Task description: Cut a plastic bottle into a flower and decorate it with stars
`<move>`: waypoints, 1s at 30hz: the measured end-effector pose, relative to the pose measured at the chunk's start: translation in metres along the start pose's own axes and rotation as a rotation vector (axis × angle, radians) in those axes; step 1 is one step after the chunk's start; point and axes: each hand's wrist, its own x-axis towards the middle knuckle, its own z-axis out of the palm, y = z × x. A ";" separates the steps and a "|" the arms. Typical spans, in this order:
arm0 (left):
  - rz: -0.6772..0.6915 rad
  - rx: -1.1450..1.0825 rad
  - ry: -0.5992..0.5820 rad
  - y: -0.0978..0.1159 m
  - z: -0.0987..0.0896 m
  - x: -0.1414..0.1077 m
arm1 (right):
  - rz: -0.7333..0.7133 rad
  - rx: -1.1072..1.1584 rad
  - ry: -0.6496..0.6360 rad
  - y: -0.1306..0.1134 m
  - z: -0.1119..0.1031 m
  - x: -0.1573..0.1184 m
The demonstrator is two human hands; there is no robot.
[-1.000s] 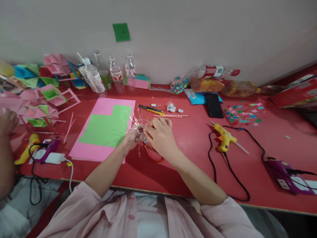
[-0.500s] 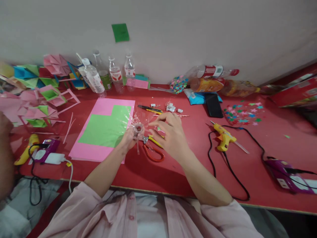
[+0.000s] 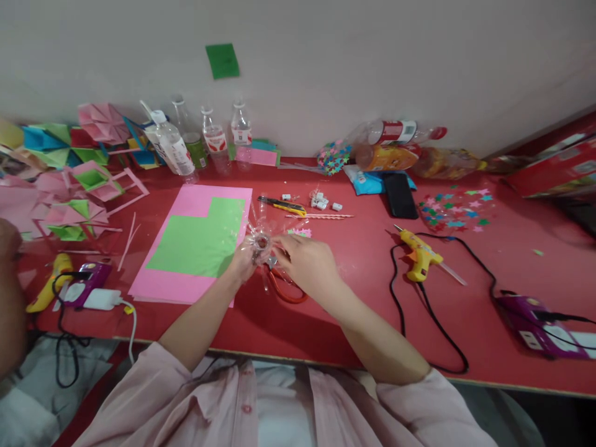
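Observation:
My left hand (image 3: pixel 243 261) is closed around a clear plastic bottle top (image 3: pixel 261 242) whose wall is cut into thin strips that fan outward. The round neck faces up toward me. My right hand (image 3: pixel 300 254) is at its right side, fingers bent and pinched on one of the strips, as far as I can make out. Beneath my hands lie scissors (image 3: pixel 286 292) with red-orange handles, partly covered. Pink and green paper sheets (image 3: pixel 195 242) lie just left. Beyond my hands are a yellow utility knife (image 3: pixel 284 205) and striped pink sticks (image 3: pixel 321 216).
A yellow glue gun (image 3: pixel 420 254) with a black cord lies right, near a purple power strip (image 3: pixel 535 326). Plastic bottles (image 3: pixel 216 139) stand along the wall. A black phone (image 3: pixel 399 195) and star cutouts (image 3: pixel 459 208) lie back right. Someone's arm (image 3: pixel 12 298) is at far left.
My right hand has moved left and in to the cut bottle top, its spread fingers drawing together at the strips. My left hand keeps its hold.

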 end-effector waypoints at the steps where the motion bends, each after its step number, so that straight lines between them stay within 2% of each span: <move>1: 0.000 0.001 0.011 0.000 0.000 0.000 | -0.002 -0.009 0.005 0.000 0.002 0.001; 6: -0.004 0.000 0.040 0.000 -0.002 0.002 | -0.074 -0.006 -0.066 0.004 0.009 0.007; 13: 0.007 -0.008 0.103 0.003 0.000 -0.003 | -0.090 0.042 -0.151 0.005 0.009 0.012; 17: -0.001 0.022 0.092 0.005 0.002 -0.004 | -0.083 0.036 -0.158 0.004 0.009 0.012; 22: -0.008 0.030 0.024 0.002 0.001 -0.003 | -0.092 0.011 -0.165 0.004 0.008 0.012; 30: -0.028 0.008 0.057 0.003 0.000 -0.001 | -0.124 -0.025 -0.140 0.006 0.013 0.012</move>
